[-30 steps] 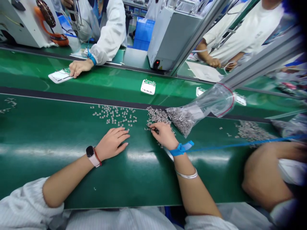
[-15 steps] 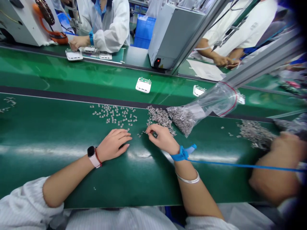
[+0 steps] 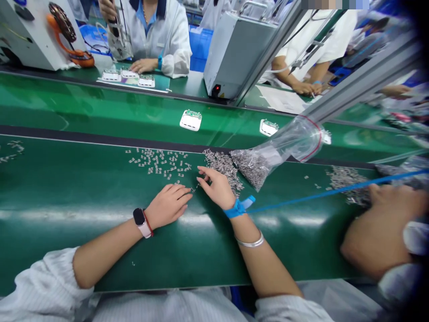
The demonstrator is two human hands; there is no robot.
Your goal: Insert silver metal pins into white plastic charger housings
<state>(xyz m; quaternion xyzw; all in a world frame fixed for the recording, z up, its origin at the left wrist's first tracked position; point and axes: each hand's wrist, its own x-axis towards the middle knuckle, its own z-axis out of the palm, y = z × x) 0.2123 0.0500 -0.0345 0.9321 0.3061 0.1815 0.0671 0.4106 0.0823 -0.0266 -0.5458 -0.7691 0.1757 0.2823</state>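
Observation:
My left hand [image 3: 169, 204] lies palm down on the green work surface, its fingers stretched out. Close to its fingertips are a few loose small metal parts [image 3: 193, 190]. My right hand [image 3: 216, 187] hovers at the near left side of a heap of the same metal parts [image 3: 219, 162], thumb and forefinger apart and the other fingers curled. No part shows clearly between those fingertips. Beyond my left hand, many spaced-out metal parts [image 3: 157, 161] lie on the surface. A clear plastic bag [image 3: 258, 167] full of parts rests against the heap's right side.
A blue wrist cord [image 3: 301, 197] runs right from my right wrist. At right, another person's hand [image 3: 385, 214] is beside a second heap [image 3: 346, 181]. White devices with circuit boards [image 3: 191, 120] sit on the green belt [image 3: 134, 109]. Across it, a co-worker's hand [image 3: 145, 65] touches similar devices.
My right hand has moved slightly left and away from me, its thumb and forefinger parting. My left hand has slid right towards the loose parts. Devices on the belt have shifted left in view.

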